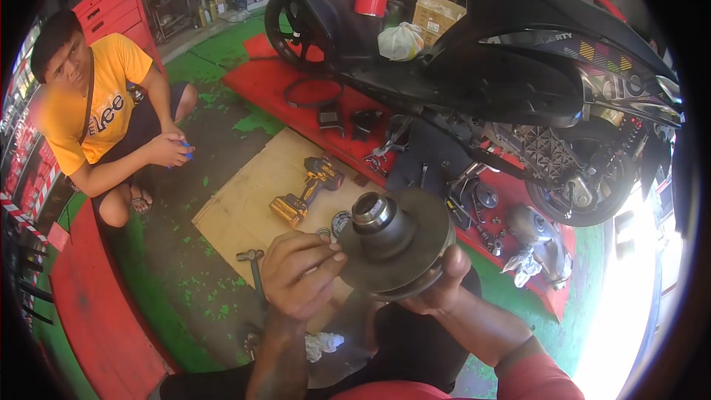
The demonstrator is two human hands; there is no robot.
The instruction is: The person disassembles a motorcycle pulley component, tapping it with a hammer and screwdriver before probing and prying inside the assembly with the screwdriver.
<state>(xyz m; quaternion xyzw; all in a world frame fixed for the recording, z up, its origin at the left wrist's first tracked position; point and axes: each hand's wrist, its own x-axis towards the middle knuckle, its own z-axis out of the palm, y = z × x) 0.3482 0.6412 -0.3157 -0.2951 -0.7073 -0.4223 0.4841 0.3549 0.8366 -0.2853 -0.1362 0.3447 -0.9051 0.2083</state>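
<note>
Below the disc, a tan sheet overlies green floor.

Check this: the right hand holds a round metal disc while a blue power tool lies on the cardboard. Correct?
Wrong colour: the power tool is yellow and black, as the head view shows. It lies on the cardboard, and the right hand holds the disc.

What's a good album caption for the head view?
The right hand holds a round metal part, the left hand beside it, with a yellow-and-black power tool and scooter beyond.
</note>
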